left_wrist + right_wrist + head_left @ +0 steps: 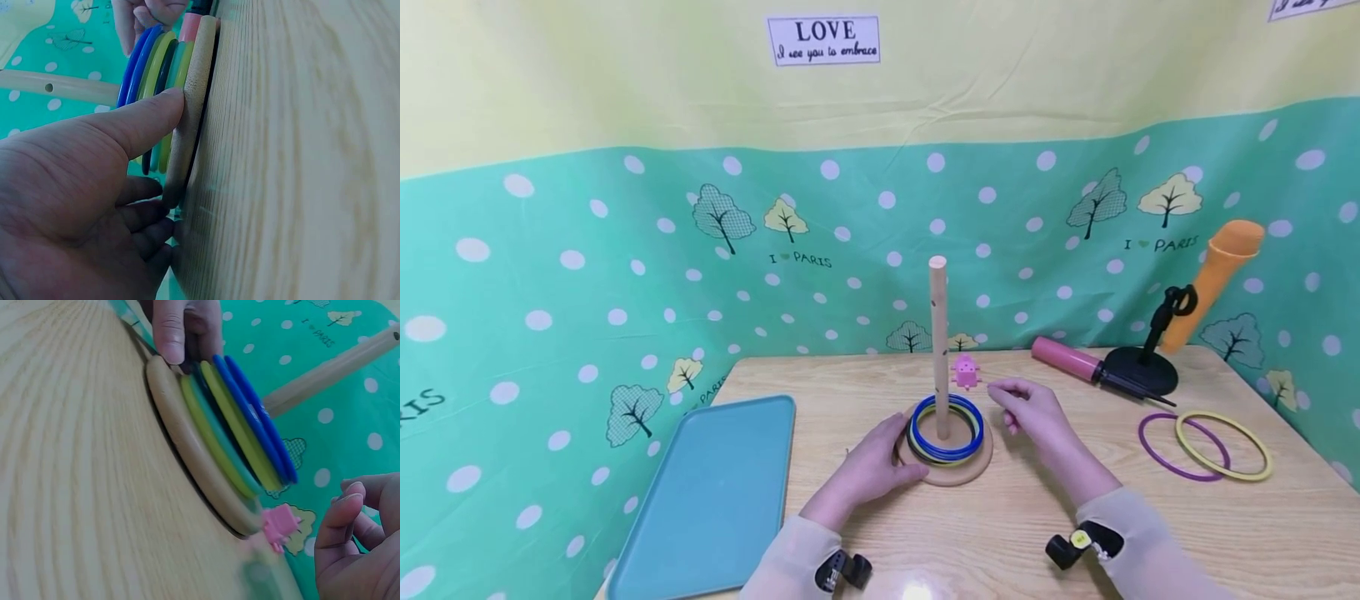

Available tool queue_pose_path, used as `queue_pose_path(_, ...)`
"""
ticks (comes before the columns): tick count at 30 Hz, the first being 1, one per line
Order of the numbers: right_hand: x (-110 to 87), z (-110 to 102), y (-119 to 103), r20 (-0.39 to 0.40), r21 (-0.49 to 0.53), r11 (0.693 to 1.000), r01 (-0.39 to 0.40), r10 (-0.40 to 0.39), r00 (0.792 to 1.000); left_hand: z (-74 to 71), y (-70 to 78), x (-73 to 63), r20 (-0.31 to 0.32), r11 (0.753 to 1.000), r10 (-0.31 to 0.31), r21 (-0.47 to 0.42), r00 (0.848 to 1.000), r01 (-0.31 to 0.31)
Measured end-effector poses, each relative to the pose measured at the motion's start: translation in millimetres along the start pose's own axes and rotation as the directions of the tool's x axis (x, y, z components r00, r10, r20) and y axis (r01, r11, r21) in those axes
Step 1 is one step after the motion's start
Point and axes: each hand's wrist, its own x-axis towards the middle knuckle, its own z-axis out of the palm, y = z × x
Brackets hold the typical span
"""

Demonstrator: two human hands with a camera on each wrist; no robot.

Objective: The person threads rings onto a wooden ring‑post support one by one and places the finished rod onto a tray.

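Note:
A ring-toss stand rises mid-table: a wooden peg [939, 333] on a round wooden base [951, 477]. Stacked around the peg are two blue rings [976, 446], with yellow-green, dark and teal rings [219, 434] beneath them. My left hand [867, 462] grips the left edge of the base; in the left wrist view its thumb [147, 119] lies against the rim and the other fingers curl by the edge. To the right of the stack, my right hand [1033, 417] hovers apart from the rings, loosely curled with nothing seen in it.
A blue tray [715, 492] lies at the left. Behind the peg sits a small pink toy [966, 372]. Toward the right are a pink pump [1067, 357], an orange toy microphone [1213, 283] on a black stand [1138, 371], a purple ring [1157, 454] and a yellow ring [1262, 446].

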Motion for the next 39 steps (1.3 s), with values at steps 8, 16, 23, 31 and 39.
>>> queue_pose_path(8,-6.0,-22.3,-5.2,-0.001,-0.001,0.999,0.042,-0.042,0.999,-0.2,-1.3,1.2,0.006,1.0,0.0,0.011,1.0,0.0)
queue_pose_path(16,-17.4,-52.0,-9.1,-0.021,-0.063,0.995,0.081,-0.082,0.996,-0.1,-1.6,0.7,0.002,1.0,0.001,-0.006,1.0,-0.001)
queue_pose_path(23,-26.4,-79.5,-9.9,-0.039,-0.133,0.985,0.113,-0.119,0.992,1.2,-2.5,1.1,0.004,1.0,-0.01,-0.002,1.0,0.01)
queue_pose_path(31,-34.7,-111.7,-5.0,-0.064,-0.217,0.973,0.077,-0.093,0.994,2.0,-2.8,1.5,0.006,1.0,-0.016,-0.001,1.0,0.016)
queue_pose_path(39,-41.8,-142.9,-0.3,-0.113,-0.231,0.972,0.026,-0.054,0.992,1.5,-3.2,1.4,0.004,1.0,-0.011,0.009,1.0,0.011)
